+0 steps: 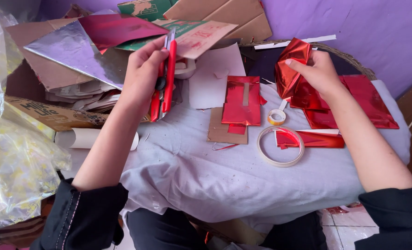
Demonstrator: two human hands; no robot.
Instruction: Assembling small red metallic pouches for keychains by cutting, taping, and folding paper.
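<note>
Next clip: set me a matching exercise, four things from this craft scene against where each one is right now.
Things:
1. red utility knife
2. crumpled red foil
3. large tape ring
4. silver foil sheet

Places:
A. flat on the white cloth, near the middle
B. in the left hand
C. on the cardboard pile at upper left
D. in the right hand

Pairs: 1-B, 2-D, 3-A, 4-C
</note>
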